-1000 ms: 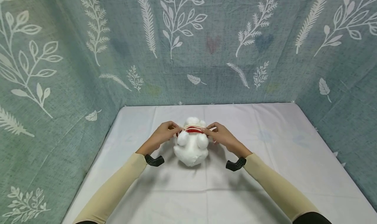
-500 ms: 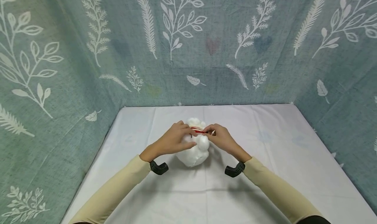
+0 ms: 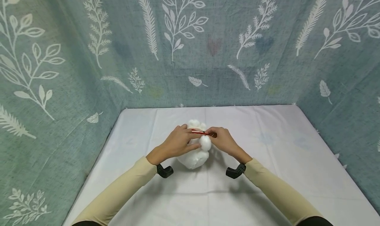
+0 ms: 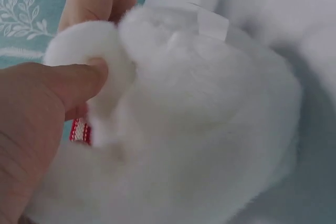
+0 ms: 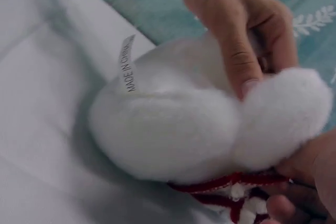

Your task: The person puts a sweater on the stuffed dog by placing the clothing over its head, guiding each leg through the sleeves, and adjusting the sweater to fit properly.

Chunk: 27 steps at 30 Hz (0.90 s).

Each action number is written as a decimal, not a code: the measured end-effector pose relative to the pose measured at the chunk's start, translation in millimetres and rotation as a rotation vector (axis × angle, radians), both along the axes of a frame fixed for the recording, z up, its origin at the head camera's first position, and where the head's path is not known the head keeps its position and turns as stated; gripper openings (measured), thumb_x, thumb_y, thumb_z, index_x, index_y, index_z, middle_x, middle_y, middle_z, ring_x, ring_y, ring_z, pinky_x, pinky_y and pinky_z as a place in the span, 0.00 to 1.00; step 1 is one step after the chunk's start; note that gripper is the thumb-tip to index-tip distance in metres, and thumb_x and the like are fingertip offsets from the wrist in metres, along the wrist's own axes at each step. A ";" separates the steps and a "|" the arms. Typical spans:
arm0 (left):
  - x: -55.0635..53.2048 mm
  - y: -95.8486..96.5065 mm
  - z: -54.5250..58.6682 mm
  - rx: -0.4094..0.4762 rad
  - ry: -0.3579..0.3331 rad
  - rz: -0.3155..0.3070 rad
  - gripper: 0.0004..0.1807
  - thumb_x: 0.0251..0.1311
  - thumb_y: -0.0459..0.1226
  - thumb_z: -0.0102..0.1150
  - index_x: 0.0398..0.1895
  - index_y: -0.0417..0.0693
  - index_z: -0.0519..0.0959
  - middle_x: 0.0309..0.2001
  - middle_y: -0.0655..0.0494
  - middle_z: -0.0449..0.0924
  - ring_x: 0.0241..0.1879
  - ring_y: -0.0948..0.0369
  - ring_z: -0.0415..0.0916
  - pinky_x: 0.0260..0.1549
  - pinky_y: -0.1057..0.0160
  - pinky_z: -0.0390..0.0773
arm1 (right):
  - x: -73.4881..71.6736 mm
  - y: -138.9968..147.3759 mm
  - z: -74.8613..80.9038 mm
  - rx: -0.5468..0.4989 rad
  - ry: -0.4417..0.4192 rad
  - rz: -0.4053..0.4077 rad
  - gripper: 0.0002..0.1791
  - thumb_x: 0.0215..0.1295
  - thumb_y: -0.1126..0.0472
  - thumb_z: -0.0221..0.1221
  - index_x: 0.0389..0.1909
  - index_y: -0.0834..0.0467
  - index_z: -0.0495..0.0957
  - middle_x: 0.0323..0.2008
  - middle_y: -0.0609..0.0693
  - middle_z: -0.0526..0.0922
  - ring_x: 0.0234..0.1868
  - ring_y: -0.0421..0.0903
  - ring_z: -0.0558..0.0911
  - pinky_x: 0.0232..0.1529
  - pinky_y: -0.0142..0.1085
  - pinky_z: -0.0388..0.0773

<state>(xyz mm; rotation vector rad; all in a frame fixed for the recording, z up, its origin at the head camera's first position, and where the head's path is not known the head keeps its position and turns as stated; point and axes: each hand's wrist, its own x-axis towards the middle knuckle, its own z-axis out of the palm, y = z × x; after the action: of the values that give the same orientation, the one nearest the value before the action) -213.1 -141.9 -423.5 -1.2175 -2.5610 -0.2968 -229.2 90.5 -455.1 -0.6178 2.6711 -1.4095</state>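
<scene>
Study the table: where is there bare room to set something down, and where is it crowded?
The table is bare from the right hand to the right edge, from the left hand to the left edge, and between the sleeves. Crowded: the middle, where both hands meet at the plush toy.

White fluffy plush [image 3: 193, 160]: left hand [image 3: 177, 142] blocks left, right hand [image 3: 224, 141] right. Passable near side, over white cloth-covered table [image 3: 205, 206] between beige sleeves [image 3: 277, 188]. Teal leaf-print fabric [image 3: 216, 87] bounds far edge.
</scene>
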 end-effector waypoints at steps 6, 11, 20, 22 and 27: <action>1.1 5.2 0.1 -0.029 0.052 0.095 0.17 0.66 0.56 0.65 0.49 0.61 0.89 0.40 0.60 0.88 0.29 0.57 0.66 0.28 0.59 0.66 | -2.2 13.9 6.6 -0.148 -0.137 0.047 0.09 0.73 0.56 0.63 0.47 0.54 0.86 0.37 0.49 0.85 0.36 0.54 0.78 0.29 0.37 0.74; 3.2 13.2 -1.5 -0.046 0.120 0.179 0.15 0.68 0.54 0.63 0.30 0.58 0.88 0.26 0.58 0.81 0.27 0.55 0.65 0.25 0.58 0.65 | -3.3 22.6 16.1 -0.169 -0.113 0.072 0.07 0.72 0.60 0.62 0.45 0.56 0.85 0.37 0.51 0.85 0.39 0.53 0.78 0.36 0.39 0.75; 3.4 27.1 -9.1 -0.002 0.210 0.281 0.13 0.60 0.50 0.71 0.21 0.57 0.88 0.18 0.60 0.72 0.24 0.55 0.65 0.22 0.58 0.65 | 8.3 19.6 30.3 -0.196 -0.080 0.229 0.07 0.72 0.65 0.59 0.44 0.58 0.85 0.39 0.50 0.85 0.38 0.49 0.80 0.39 0.38 0.78; 3.3 29.1 -11.5 0.025 0.220 0.292 0.12 0.57 0.50 0.74 0.22 0.56 0.88 0.20 0.59 0.73 0.25 0.55 0.67 0.23 0.57 0.68 | 10.4 16.7 31.5 -0.171 -0.033 0.257 0.06 0.72 0.65 0.60 0.43 0.58 0.85 0.38 0.48 0.85 0.37 0.48 0.78 0.38 0.37 0.76; 2.7 30.4 -16.9 0.183 0.154 0.306 0.14 0.55 0.45 0.77 0.25 0.49 0.81 0.30 0.54 0.71 0.30 0.54 0.68 0.29 0.57 0.71 | 11.1 19.2 28.0 -0.164 -0.039 0.171 0.04 0.72 0.59 0.64 0.42 0.52 0.86 0.37 0.46 0.85 0.34 0.46 0.78 0.32 0.34 0.74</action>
<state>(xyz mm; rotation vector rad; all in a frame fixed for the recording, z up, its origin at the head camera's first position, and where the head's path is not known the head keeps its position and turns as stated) -210.4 -111.5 -440.4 -0.7408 -2.4753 -0.3452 -218.1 109.8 -427.0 -0.8010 2.4238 -1.5837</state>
